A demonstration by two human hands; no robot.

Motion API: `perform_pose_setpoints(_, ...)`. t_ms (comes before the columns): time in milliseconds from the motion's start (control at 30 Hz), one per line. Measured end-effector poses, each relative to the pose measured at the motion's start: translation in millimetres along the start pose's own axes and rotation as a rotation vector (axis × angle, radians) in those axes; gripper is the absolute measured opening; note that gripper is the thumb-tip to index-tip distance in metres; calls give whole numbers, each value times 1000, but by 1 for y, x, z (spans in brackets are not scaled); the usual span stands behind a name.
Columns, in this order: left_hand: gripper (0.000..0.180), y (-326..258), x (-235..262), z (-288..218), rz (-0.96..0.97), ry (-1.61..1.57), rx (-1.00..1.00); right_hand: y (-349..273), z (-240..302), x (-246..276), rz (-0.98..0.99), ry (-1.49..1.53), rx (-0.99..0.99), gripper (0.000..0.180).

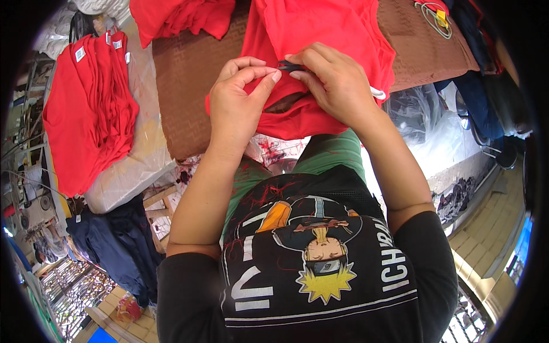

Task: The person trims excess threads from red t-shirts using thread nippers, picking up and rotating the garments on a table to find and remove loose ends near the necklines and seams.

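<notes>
A red garment (320,34) is spread in front of me, its near edge hanging over my lap. My right hand (337,77) is closed around small dark thread snips (290,67), whose tips point left toward my other hand. With thumb and forefinger pressed together, my left hand (243,86) pinches at a spot right beside those tips. What lies in that pinch is too small to make out. Both hands are just above the garment, near an opening in it. A small white curved piece (377,92) shows by my right wrist.
Brown patterned covering (189,108) lies beneath the garment. Another red pile (183,20) sits at the far left. Stacked red garments (91,108) with white tags lie on a plastic-wrapped surface (131,177). Dark blue cloth (117,240) hangs below it. Clear plastic (423,120) is at right.
</notes>
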State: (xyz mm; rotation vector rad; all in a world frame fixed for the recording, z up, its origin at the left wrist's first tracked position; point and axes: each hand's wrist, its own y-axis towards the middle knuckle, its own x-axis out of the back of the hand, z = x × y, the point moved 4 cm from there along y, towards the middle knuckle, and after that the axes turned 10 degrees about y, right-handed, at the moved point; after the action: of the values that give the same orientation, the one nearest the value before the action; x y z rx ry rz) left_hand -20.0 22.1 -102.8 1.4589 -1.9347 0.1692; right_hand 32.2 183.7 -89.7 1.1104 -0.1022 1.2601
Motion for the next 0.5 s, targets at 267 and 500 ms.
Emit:
perform_pose_setpoints(267, 10, 2, 24, -22, 487, -124, -230, 5, 3, 11, -36, -12, -52, 16)
perform_pose_setpoints(500, 12, 9, 47, -39, 602, -145, -496, -14, -14, 40, -182, 254, -436, 22)
